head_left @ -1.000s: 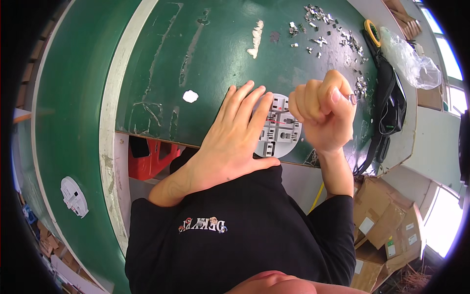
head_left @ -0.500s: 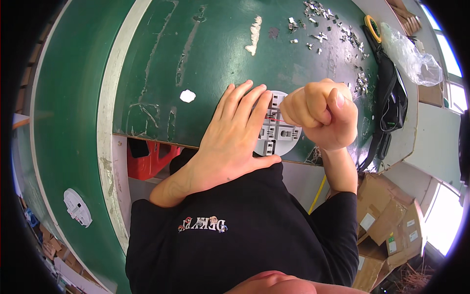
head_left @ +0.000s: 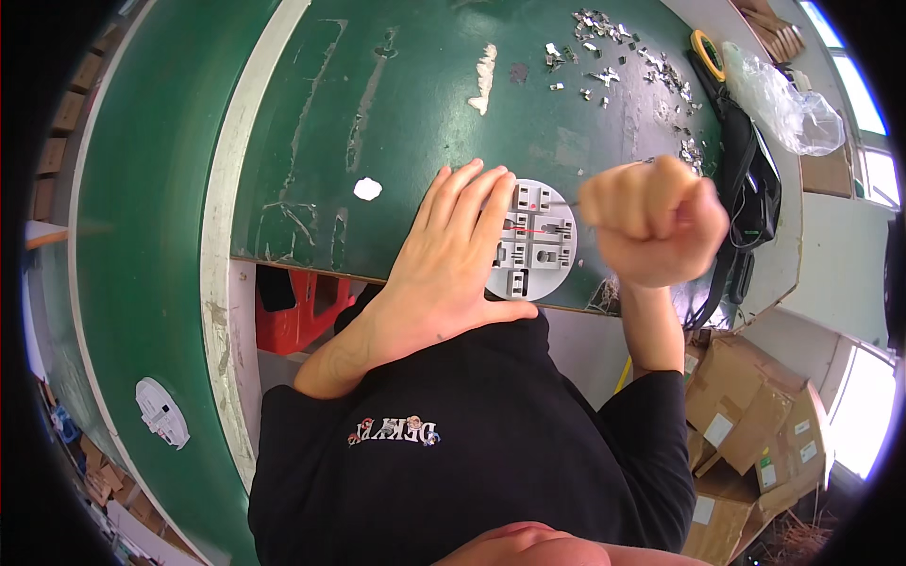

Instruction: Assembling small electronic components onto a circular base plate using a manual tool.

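Observation:
A round grey plastic base [head_left: 552, 280] with raised blocks and slots lies at the near edge of the green table. A thin red wire [head_left: 536, 230] runs across its middle. My left hand [head_left: 453, 250] lies flat, fingers stretched out, covering the base's left rim, its thumb along the near side. To the right of the base, my right hand [head_left: 651, 222] is raised in a fist and smeared by motion. From its left side a thin dark shaft [head_left: 563, 203] points toward the top of the base; the rest of that tool is hidden in the fist.
Several small metal clips [head_left: 604, 75] are scattered at the far right of the table [head_left: 415, 123]. A black bag [head_left: 750, 179], yellow tape roll [head_left: 708, 52] and clear plastic bag [head_left: 788, 108] lie along the right edge. Another pale round part [head_left: 162, 413] sits on the left surface.
My right hand has moved right, away from the base, uncovering more of its upper right side. My left hand keeps its place on the rim. The whole view has shifted slightly.

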